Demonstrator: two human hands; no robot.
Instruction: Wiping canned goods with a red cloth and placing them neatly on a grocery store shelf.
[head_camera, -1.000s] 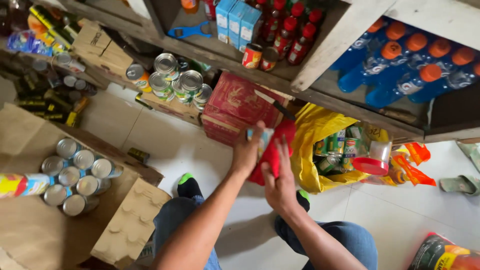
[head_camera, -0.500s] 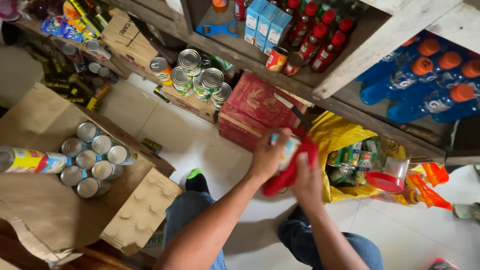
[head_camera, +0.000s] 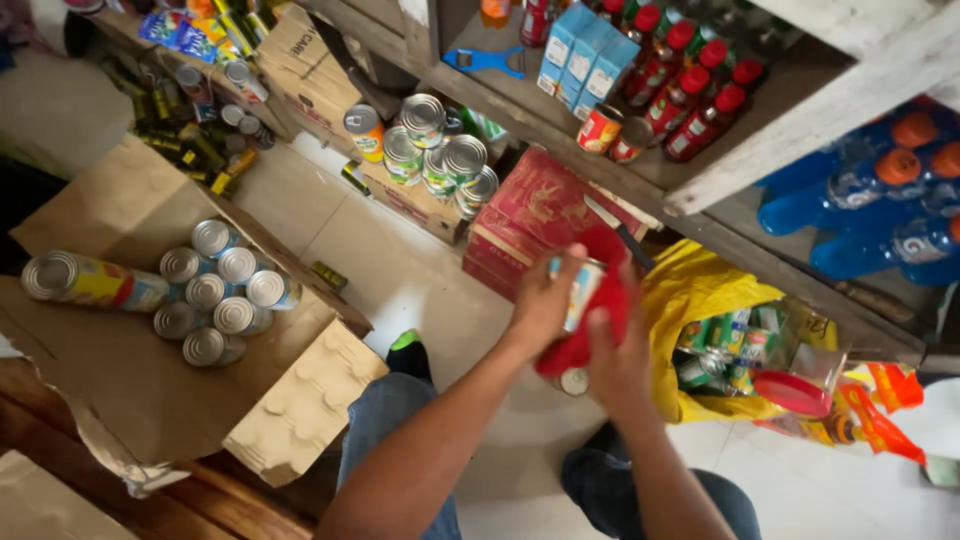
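A can (head_camera: 583, 290) sits in the middle of the frame, held in the left hand (head_camera: 540, 300), whose fingers are curled closed around its side, while the right hand (head_camera: 612, 350) presses a red cloth (head_camera: 600, 310) over it, fingers folded shut on the cloth. The step in hand looks like wiping the can, with the cloth wrapped around its far side and underneath. The next move would call for turning the can inside the cloth so the covered side gets rubbed too, keeping a firm grip so it does not slip. At the lower left of the frame an opened cardboard box (head_camera: 120, 210) holds more cans (head_camera: 215, 290), most upright and one lying on its side. A cluster of cans stands on another box at upper centre (head_camera: 440, 155), below a wooden shelf (head_camera: 720, 180) with red-capped bottles (head_camera: 690, 95). A yellow bag (head_camera: 690, 290) of goods lies to the right, on the tiled floor (head_camera: 400, 260).
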